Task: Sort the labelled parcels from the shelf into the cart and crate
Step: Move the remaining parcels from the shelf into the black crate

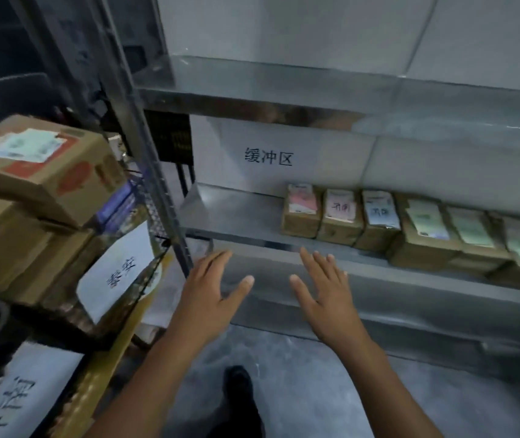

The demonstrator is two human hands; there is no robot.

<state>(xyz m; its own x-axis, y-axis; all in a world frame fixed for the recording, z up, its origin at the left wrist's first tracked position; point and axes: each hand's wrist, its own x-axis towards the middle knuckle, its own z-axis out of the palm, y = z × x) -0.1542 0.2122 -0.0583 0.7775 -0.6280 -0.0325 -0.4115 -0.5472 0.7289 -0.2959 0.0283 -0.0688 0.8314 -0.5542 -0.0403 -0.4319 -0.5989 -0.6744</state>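
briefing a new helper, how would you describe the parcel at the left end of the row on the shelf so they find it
Face the metal shelf with the white paper sign behind it. On the board under that sign stands a row of small brown parcels. Yours is the leftmost, its label the deepest pink; others are pale or green.

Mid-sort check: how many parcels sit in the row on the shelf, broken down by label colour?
Pink-label parcels: 2
Blue-label parcel: 1
Green-label parcels: 3
Total: 6 in view; the row reaches the right frame edge, so more may be hidden.
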